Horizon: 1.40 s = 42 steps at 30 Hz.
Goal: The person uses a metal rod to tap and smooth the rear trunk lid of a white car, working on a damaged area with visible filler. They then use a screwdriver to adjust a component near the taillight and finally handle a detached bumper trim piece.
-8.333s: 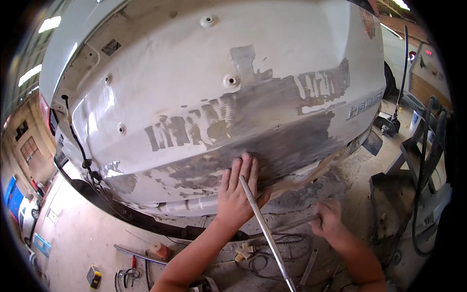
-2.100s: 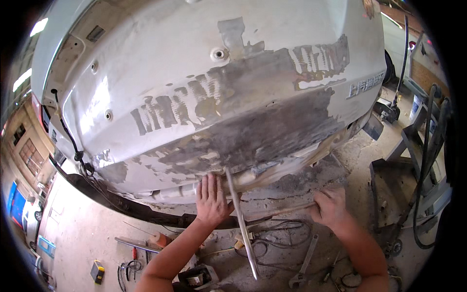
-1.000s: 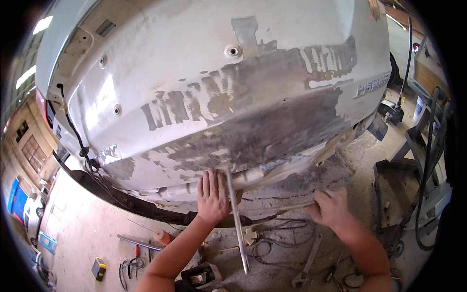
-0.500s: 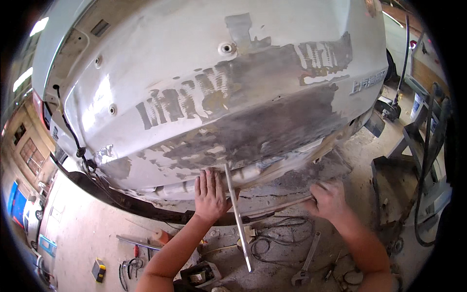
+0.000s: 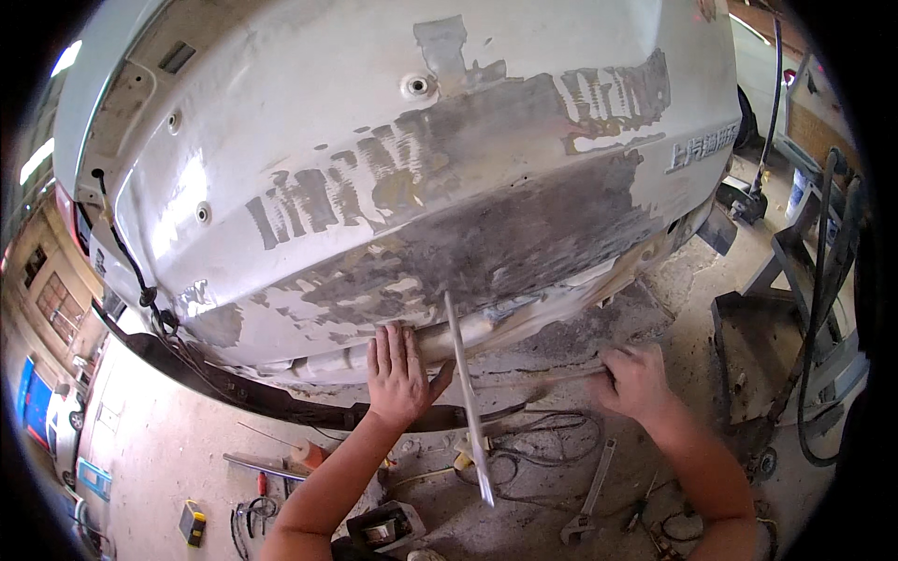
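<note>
A white car's rear panel (image 5: pixel 486 37) has grey sanded patches and raised emblem lettering. My left hand (image 5: pixel 398 374) lies with fingers extended on its lower edge. A silver rod (image 5: pixel 466 402) slants just right of that hand, upper end at the grey lower patch; whether anything supports it underneath I cannot tell. My right hand (image 5: pixel 631 379), slightly blurred, is closed on a thin, dull bar (image 5: pixel 571 379) that runs leftward below the panel and partly out of sight behind the silver rod.
On the floor lie an adjustable wrench (image 5: pixel 591 491), coiled cables (image 5: pixel 571 430), a yellow-black box (image 5: pixel 192 524), a red-handled tool (image 5: pixel 262 483) and an open case (image 5: pixel 382 530). A dark metal stand (image 5: pixel 776 299) with a hose is at right; a black cable (image 5: pixel 126 234) hangs at left.
Since the oldest frame my left hand has shifted down and left. Over the last second my right hand rose slightly, and the silver rod's upper end moved higher on the panel.
</note>
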Each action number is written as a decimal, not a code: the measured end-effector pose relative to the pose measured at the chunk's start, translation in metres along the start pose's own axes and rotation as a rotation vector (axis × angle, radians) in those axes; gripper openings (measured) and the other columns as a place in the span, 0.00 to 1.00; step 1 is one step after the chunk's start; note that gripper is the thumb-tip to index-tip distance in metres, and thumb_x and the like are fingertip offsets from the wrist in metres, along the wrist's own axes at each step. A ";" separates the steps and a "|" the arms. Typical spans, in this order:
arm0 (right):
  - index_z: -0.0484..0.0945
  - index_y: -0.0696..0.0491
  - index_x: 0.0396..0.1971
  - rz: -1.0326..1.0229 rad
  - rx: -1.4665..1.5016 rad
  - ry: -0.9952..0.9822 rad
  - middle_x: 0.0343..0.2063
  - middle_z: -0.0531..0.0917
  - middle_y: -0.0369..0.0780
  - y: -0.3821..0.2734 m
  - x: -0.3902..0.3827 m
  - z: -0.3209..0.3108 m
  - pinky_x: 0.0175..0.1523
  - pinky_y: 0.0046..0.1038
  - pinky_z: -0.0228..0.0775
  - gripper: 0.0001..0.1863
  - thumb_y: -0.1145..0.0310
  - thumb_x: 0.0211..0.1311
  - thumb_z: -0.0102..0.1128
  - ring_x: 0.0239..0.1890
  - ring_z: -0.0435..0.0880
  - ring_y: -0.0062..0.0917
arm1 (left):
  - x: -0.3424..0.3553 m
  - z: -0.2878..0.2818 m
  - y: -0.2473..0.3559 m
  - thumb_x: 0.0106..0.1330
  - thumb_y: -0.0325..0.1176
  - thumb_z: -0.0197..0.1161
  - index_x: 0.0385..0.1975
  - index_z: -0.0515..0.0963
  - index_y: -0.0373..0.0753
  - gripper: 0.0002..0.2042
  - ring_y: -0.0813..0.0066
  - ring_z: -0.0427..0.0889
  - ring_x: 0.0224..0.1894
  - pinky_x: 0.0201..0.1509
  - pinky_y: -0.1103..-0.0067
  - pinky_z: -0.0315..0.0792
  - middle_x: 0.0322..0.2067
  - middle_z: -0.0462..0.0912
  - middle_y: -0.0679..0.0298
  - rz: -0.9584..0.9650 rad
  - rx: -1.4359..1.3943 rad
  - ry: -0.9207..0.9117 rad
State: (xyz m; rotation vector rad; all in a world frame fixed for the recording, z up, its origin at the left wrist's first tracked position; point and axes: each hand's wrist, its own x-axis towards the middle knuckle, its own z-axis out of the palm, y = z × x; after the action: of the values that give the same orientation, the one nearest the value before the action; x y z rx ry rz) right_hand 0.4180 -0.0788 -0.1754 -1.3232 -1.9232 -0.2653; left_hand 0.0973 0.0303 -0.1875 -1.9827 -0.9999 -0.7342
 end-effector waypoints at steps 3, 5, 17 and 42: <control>0.66 0.50 0.14 -0.216 -0.006 0.105 0.11 0.69 0.37 0.000 -0.004 -0.002 0.20 0.33 0.64 0.24 0.46 0.49 0.64 0.14 0.73 0.32 | 0.000 -0.001 0.002 0.53 0.54 0.62 0.51 0.70 0.26 0.36 0.44 0.66 0.58 0.62 0.57 0.58 0.53 0.68 0.40 -0.003 -0.021 0.012; 0.66 0.50 0.13 -0.268 0.006 0.090 0.11 0.69 0.37 0.001 -0.002 -0.005 0.19 0.32 0.63 0.25 0.45 0.49 0.63 0.13 0.73 0.32 | 0.000 0.000 0.001 0.53 0.55 0.62 0.51 0.70 0.26 0.36 0.44 0.66 0.58 0.61 0.57 0.59 0.53 0.68 0.40 -0.005 -0.037 0.019; 0.68 0.53 0.15 -0.140 -0.032 0.053 0.11 0.71 0.40 0.007 -0.009 0.002 0.19 0.33 0.64 0.23 0.48 0.50 0.64 0.15 0.76 0.34 | -0.004 0.002 0.003 0.53 0.54 0.61 0.53 0.69 0.26 0.36 0.45 0.65 0.59 0.62 0.59 0.57 0.55 0.68 0.42 -0.010 -0.025 -0.015; 0.67 0.50 0.14 -0.090 -0.055 0.157 0.10 0.68 0.38 0.017 -0.019 0.010 0.17 0.31 0.64 0.21 0.52 0.49 0.65 0.12 0.73 0.31 | -0.005 -0.005 0.001 0.53 0.54 0.62 0.54 0.68 0.26 0.37 0.43 0.65 0.59 0.61 0.56 0.59 0.54 0.67 0.38 0.008 -0.017 -0.094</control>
State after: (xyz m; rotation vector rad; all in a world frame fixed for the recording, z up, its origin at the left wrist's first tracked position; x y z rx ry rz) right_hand 0.4313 -0.0794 -0.2000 -1.2153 -1.8561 -0.4564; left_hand 0.0944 0.0236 -0.1887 -2.0509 -1.0435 -0.6524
